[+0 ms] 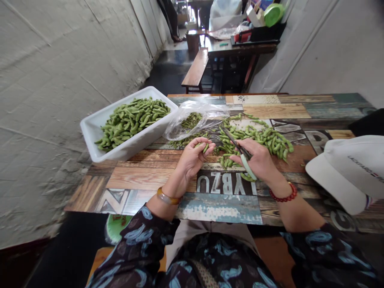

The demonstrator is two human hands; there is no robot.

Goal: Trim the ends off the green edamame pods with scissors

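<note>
My left hand is closed around a few green soybean pods, which show between the fingers. In my right hand is a pair of scissors with pale green handles, the dark blades pointing up and left. Beneath and beyond the scissors spreads a loose pile of soybean pods on the table. A clear plastic bag lies just past my left hand, with small green trimmings in and around it. To the left, a white plastic tub holds a heap of pods.
The patterned wooden table runs in front of my body. At its right edge sits a white cap. Farther back are a bench and another table loaded with goods. A grey wall borders the left side.
</note>
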